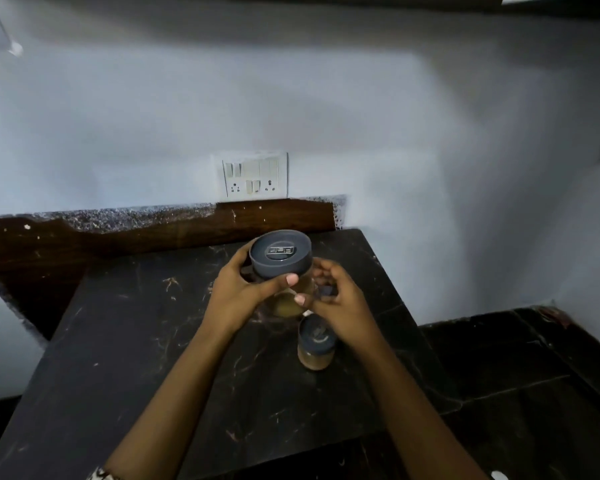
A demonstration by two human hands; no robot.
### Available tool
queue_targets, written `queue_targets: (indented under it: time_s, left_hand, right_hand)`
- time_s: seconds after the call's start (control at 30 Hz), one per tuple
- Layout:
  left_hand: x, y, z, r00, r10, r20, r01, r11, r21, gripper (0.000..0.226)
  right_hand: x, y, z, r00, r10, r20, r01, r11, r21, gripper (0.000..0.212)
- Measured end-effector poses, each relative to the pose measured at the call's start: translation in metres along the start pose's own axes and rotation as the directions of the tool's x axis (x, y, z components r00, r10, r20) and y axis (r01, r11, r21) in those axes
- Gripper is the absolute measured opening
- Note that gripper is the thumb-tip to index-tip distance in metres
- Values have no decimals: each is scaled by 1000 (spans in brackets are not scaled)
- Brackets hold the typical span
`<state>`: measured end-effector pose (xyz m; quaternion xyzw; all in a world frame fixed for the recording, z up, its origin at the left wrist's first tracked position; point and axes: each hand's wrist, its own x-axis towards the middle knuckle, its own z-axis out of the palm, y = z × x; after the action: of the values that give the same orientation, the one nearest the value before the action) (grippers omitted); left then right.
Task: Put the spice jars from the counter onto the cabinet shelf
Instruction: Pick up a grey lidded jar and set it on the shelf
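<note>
A: Where the view is widest, what is shown?
B: A pale wall (326, 98) fills the upper half. Below it lies a black, veined counter (136, 341), with a brown backsplash (118, 233) running along the junction.

A: And on the wall?
B: A white switch plate (255, 174), centred just above the backsplash.

A: Where is the task's object?
B: A large jar (284, 306), glass with a grey lid (280, 252), is held upright over the middle of the counter, in front of the backsplash. It appears lifted clear of the surface, though blur beneath it leaves this uncertain. Yellowish contents sit in its lower part.

A: How do the hands lie?
B: The left hand (236, 292) wraps the jar's left side, fingers curled behind and thumb across the front just under the lid. The right hand (340, 303) grips the right side, thumb tip pressed to the glass and fingers curled round the far side.

A: The smallest item?
B: A small jar (316, 355), grey-lidded and holding tan powder, stands on the counter near the large jar, partly covered by the right hand.
</note>
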<state>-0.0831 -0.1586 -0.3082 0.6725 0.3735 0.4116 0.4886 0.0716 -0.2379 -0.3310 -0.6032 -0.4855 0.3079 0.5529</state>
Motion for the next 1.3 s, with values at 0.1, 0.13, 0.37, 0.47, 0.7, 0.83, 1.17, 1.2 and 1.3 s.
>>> queue_targets:
  time_s: [0.1, 0.13, 0.37, 0.47, 0.7, 0.83, 1.17, 1.2, 1.3]
  left_hand:
    - [15, 37, 2, 999, 36, 40, -34, 998, -47, 76]
    - [19, 48, 4, 997, 50, 58, -46, 997, -68, 66]
    - [58, 105, 34, 985, 153, 80, -149, 988, -50, 72]
    - [80, 111, 51, 974, 221, 59, -227, 962, 151, 78]
    - [121, 128, 71, 979, 206, 4, -203, 959, 200, 73]
    - [137, 140, 71, 984, 158, 84, -153, 986, -64, 58]
    - [154, 125, 109, 989, 127, 78, -98, 948, -304, 58]
    - [157, 125, 108, 988, 123, 93, -83, 933, -349, 54]
    - [167, 126, 104, 982, 98, 160, -4, 864, -504, 37]
  right_hand:
    - [13, -30, -21, 996, -45, 73, 35, 991, 128, 63]
    - [18, -39, -27, 993, -53, 101, 37, 988, 153, 63]
    - [71, -72, -66, 982, -143, 120, 104, 954, 282, 58]
    - [93, -80, -77, 984, -179, 24, 169, 960, 224, 63]
    - [125, -91, -104, 964, -266, 11, 264, 960, 90, 71]
    - [142, -97, -130, 953, -252, 169, 210, 949, 235, 66]
    - [155, -98, -128, 960, -275, -45, 277, 925, 261, 81]
    - [155, -98, -131, 959, -280, -46, 283, 928, 243, 80]
    - [158, -100, -147, 966, -259, 19, 243, 929, 280, 68]
